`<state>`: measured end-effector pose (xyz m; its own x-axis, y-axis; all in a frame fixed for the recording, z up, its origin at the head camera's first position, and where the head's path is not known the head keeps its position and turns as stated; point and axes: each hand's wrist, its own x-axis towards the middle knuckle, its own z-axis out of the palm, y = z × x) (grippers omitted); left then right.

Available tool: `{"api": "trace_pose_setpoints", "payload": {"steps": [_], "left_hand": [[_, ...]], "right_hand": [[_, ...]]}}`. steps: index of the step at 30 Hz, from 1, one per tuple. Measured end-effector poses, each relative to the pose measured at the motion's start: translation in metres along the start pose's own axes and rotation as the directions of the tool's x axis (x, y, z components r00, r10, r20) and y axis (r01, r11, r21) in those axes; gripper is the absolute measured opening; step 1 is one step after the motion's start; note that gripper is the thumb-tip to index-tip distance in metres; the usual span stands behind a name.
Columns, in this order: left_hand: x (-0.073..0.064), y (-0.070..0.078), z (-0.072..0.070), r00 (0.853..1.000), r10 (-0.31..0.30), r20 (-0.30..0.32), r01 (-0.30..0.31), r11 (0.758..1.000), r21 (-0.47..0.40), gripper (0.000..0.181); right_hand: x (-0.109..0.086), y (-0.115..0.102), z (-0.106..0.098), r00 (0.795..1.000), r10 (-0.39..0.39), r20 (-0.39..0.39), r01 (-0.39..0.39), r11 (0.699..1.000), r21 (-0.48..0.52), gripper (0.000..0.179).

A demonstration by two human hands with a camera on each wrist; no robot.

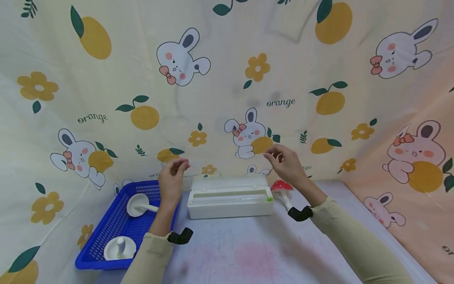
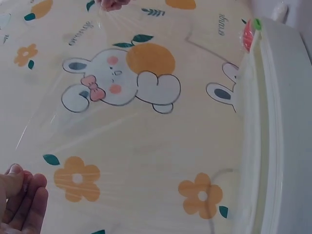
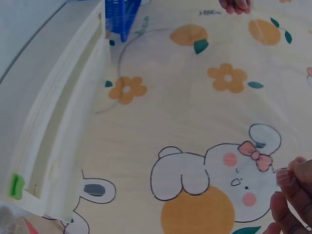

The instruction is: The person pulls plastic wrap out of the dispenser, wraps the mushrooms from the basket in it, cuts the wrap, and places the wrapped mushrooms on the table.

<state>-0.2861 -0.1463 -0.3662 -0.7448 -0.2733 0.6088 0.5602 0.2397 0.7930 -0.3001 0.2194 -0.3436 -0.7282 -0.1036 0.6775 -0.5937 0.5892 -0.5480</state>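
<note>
A sheet of clear cling film (image 2: pixel 109 126) is stretched between my two hands, with faint creases and glints over the printed backdrop. My left hand (image 1: pixel 171 183) pinches one corner between thumb and fingertips, raised to the left of a long white cling film box (image 1: pixel 230 210). At the other corner, my right hand (image 1: pixel 285 165) pinches the film, higher up and to the right. The box stands on the table with its lid (image 1: pixel 230 182) raised; a film roll (image 1: pixel 230 198) lies inside. A green slider (image 1: pixel 270 198) sits at the slot's right end.
Left of the box, a blue plastic basket (image 1: pixel 80 261) holds two white round pieces with stems. A red-capped mushroom (image 1: pixel 282 185) with a white stem lies right of the box, partly under my right forearm. The patterned cloth backdrop (image 1: pixel 220 90) rises behind the table.
</note>
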Motion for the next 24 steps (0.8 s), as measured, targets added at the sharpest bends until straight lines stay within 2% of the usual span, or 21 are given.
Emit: {"api": "trace_pose_setpoints", "payload": {"steps": [5, 11, 24], "left_hand": [[-0.008, 0.004, -0.005, 0.999, 0.034, -0.003, -0.034, 0.999, 0.029, 0.014], [-0.021, 0.007, -0.016, 0.999, 0.04, 0.004, -0.04, 0.995, 0.094, 0.016], [-0.061, -0.002, -0.037, 0.996, 0.034, 0.08, -0.035, 0.999, 0.008, 0.012]], "right_hand": [[-0.007, -0.003, -0.004, 0.999, -0.041, 0.0, 0.041, 0.999, 0.013, 0.009], [-0.025, -0.01, -0.012, 0.995, -0.095, 0.011, 0.094, 0.995, 0.03, 0.009], [-0.072, -0.017, -0.014, 0.986, -0.163, 0.033, 0.159, 0.982, 0.103, 0.018]]}}
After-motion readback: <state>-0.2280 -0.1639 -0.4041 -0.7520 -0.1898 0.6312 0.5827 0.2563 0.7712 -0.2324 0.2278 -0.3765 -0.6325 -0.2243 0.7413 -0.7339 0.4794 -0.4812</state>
